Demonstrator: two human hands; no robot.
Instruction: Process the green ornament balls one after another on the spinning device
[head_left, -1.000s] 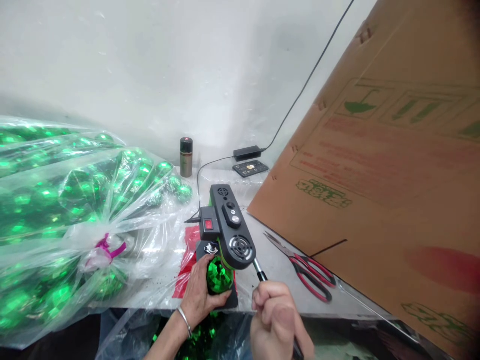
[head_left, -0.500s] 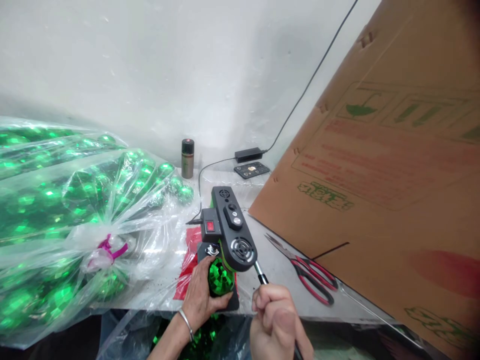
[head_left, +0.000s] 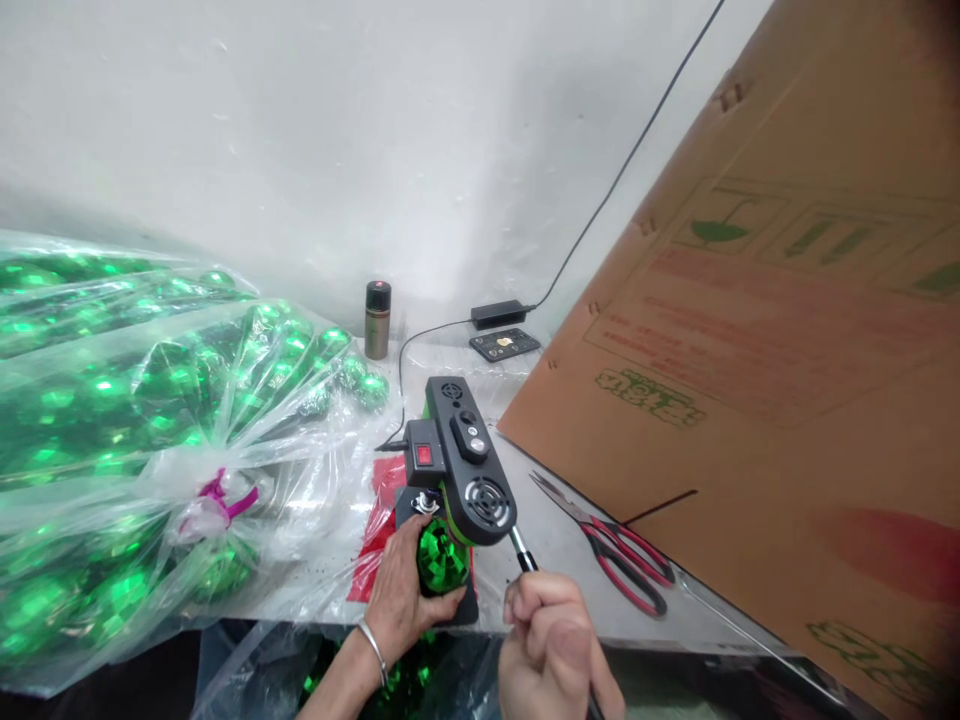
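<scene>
A shiny green faceted ball (head_left: pixel 442 556) sits under the front end of a black machine (head_left: pixel 474 465) with round vents and a red switch. My left hand (head_left: pixel 405 585), with a silver bangle at the wrist, grips the ball from the left, thumb along its near side. My right hand (head_left: pixel 555 640) is wrapped round a black-ended metal lever (head_left: pixel 523 552) at the machine's right. A red sheet (head_left: pixel 381 520) lies partly beneath the machine's base.
Clear plastic bags of green balls (head_left: pixel 97 400) fill the left side. Red-handled scissors (head_left: pixel 622 555) lie to the right, beside a big cardboard box (head_left: pixel 750 350). A small bottle (head_left: pixel 377 322), a phone (head_left: pixel 504 343) and a power adapter (head_left: pixel 499 315) are near the wall.
The view has shifted very slightly. Both hands, the ball and the lever keep the same positions relative to the machine.
</scene>
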